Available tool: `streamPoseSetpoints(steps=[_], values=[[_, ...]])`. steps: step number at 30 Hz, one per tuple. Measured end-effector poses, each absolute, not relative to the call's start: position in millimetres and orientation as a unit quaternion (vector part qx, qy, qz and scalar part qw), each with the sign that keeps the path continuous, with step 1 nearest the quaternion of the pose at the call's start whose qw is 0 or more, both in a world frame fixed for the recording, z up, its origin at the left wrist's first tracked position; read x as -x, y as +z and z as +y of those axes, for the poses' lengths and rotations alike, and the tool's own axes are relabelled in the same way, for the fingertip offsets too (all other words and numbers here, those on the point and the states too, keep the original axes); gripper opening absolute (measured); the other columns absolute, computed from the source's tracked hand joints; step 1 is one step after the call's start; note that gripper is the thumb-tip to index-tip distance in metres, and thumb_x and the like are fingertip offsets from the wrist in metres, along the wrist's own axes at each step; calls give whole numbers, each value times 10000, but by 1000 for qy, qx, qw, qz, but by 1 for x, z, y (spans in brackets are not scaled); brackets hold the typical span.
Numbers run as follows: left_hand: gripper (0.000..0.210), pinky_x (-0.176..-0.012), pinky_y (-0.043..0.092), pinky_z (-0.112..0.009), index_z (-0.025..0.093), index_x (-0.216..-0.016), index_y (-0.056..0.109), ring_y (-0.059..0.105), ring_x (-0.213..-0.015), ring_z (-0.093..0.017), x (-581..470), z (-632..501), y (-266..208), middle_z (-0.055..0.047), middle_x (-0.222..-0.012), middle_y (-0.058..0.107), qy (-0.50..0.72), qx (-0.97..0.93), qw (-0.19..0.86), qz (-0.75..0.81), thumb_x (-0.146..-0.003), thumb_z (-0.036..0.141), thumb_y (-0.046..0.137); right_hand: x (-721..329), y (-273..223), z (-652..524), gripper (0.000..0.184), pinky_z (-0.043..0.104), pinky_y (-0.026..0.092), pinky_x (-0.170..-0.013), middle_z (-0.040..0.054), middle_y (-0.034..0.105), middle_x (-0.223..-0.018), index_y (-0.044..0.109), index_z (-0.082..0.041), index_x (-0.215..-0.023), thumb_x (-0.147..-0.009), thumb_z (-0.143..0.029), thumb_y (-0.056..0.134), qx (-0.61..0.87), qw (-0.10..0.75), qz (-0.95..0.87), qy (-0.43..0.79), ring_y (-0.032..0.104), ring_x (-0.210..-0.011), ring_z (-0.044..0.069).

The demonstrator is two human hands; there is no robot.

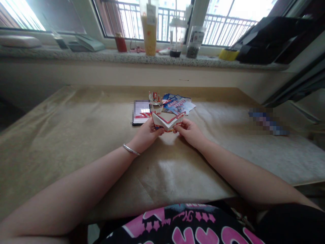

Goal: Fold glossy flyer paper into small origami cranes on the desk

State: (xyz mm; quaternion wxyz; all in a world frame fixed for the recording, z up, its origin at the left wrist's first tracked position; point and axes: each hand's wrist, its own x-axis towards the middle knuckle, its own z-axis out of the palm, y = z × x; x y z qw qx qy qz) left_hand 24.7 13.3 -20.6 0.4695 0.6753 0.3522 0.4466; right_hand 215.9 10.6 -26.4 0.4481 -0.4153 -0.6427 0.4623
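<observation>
Between my two hands is a piece of folded printed paper [168, 124], red and blue outside and white inside, opened in a V shape. My left hand [149, 131] grips its left side with the thumb in front, and a silver bangle circles that wrist. My right hand [188, 132] pinches the right side near the lower edge. Just beyond my left hand lies a phone [141, 113] with a lit screen. Behind the paper stands another folded paper piece [155, 98], red and white. Several blue printed sheets [177, 104] lie overlapping beside it.
The table [101, 112] has a shiny tan cover. A blurred blue item [267, 122] lies at its right side. On the granite windowsill [96, 57] stand a tall yellow-filled container [149, 34], a red jar [121, 43], cups, a yellow roll [228, 54] and a black bag [269, 40].
</observation>
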Motion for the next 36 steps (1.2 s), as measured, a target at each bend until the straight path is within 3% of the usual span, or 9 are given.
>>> streamPoseSetpoints(steps=[7,18,28,36], values=[[286,-760,537,-303,145,-1033,567,637,-887,-178,-25,12,-19,-70,-994,652,449,-709,427,336,-755,157,633,-215,-30,10,291,323,522,-765,37,711,-867,617,-200,-896,-758,-452,663,400,443,-659,457,663,-800,178],[302,-891,515,-329,134,-1082,569,604,-1049,-213,-27,6,-17,-95,-1115,619,422,-710,477,300,-796,206,634,-208,-27,6,237,283,526,-711,27,711,-836,595,-190,-882,-755,-377,666,389,431,-663,473,663,-771,161],[272,-805,524,-292,137,-1080,536,629,-913,-175,-28,6,-18,-67,-1007,627,418,-711,473,310,-829,222,600,-204,-27,5,207,250,485,-617,1,631,-754,526,-189,-889,-818,-377,579,382,447,-669,455,603,-675,125],[339,-824,531,-280,152,-1067,506,643,-918,-164,-31,5,-18,-69,-1048,633,428,-680,511,305,-758,135,644,-203,-33,5,282,260,474,-641,-16,604,-816,483,-210,-995,-742,-216,610,393,421,-693,434,576,-698,125]])
